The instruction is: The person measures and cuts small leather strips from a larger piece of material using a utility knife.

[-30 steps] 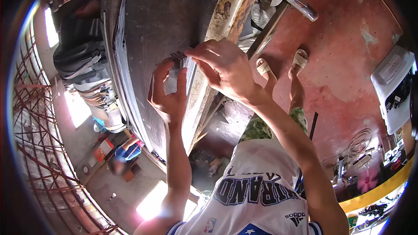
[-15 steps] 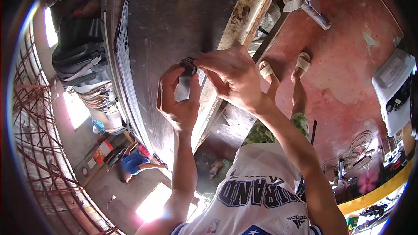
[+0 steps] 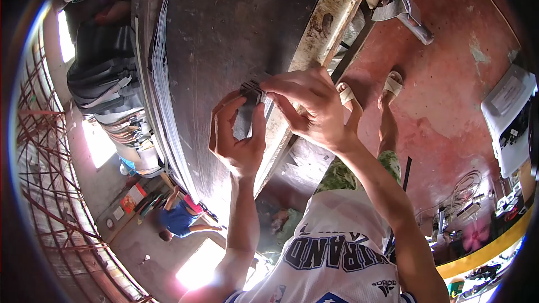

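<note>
My left hand (image 3: 238, 140) is curled, thumb and fingers gripping a small stack of thin dark pieces (image 3: 251, 91) by its sides. The pieces look flat, with pale edges, and their exact kind is too small to make out. On the stack's right corner, the thumb and index finger of my right hand (image 3: 309, 106) are pinched together. Whether a single piece sits between those fingertips is hidden. Both hands are above the dark worktable (image 3: 219, 39), close to its worn pale edge beam (image 3: 320, 28).
A long pile of thin sheets (image 3: 163, 78) runs along the table's left side. Black folded material (image 3: 104, 50) hangs beyond it. A person in a blue top (image 3: 182, 219) is at lower left. A white plastic bin (image 3: 508, 106) stands right on the red floor (image 3: 443, 78).
Both hands have shifted slightly right and down in view with the stack, as has the table edge. My right fingertips remain at the stack's corner. The person in blue has moved slightly.
</note>
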`<state>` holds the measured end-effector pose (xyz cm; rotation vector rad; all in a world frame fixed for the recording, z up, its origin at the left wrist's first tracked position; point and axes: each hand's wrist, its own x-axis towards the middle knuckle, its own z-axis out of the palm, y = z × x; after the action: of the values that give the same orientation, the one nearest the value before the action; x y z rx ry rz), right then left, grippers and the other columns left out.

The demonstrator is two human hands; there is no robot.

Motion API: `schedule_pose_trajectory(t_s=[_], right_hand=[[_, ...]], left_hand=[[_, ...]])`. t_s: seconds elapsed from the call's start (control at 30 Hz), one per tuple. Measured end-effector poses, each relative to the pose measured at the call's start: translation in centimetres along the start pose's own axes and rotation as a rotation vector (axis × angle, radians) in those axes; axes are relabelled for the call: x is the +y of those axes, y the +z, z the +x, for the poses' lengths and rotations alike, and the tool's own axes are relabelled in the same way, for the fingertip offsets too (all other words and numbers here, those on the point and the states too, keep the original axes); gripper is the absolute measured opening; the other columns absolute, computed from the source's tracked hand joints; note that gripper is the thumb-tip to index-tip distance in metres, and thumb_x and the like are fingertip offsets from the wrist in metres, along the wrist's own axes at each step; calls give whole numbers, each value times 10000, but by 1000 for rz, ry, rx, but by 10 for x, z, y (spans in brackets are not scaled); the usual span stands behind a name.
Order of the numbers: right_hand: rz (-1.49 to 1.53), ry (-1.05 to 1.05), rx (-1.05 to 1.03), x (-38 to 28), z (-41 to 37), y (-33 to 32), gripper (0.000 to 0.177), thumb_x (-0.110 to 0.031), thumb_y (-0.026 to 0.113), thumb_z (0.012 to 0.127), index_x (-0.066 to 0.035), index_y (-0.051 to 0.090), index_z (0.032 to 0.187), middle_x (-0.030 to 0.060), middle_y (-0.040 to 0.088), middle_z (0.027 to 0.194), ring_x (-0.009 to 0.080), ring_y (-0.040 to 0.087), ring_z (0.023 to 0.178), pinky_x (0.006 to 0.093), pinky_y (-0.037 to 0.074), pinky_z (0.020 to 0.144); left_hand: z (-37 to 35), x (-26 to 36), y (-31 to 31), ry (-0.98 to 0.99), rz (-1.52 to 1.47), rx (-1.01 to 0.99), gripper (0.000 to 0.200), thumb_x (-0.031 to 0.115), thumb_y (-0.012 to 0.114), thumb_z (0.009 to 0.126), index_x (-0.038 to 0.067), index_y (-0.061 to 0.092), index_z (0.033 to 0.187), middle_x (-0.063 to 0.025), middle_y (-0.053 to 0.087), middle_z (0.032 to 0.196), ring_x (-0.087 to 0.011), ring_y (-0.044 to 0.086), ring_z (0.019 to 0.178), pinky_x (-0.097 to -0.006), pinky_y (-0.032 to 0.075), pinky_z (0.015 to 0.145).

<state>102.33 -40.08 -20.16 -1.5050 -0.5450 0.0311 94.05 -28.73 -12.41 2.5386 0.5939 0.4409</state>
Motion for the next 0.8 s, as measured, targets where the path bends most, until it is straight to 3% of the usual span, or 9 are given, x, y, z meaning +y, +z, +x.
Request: schedule_pose_trajectory(t_s=[0.37, 0.8], right_hand=[[-38, -56, 10, 2, -2, 1, 349, -24, 790, 708, -166, 732, 1021, -39, 711, 990, 108, 610, 811, 265, 413, 746], [-23, -45, 13, 1, 0, 1, 314, -4, 788, 712, -138, 732, 991, -37, 725, 953, 97, 600, 777, 245, 402, 718]], left_hand=[[-2, 0, 4, -13, -116, 68, 292, -20, 765, 772, -13, 628, 1029, -172, 661, 1080, -241, 686, 950, -314, 592, 763], [0, -4, 9, 70, 20, 86, 315, 25, 810, 736, 30, 641, 1002, -142, 688, 1053, -266, 692, 908, -342, 562, 768]])
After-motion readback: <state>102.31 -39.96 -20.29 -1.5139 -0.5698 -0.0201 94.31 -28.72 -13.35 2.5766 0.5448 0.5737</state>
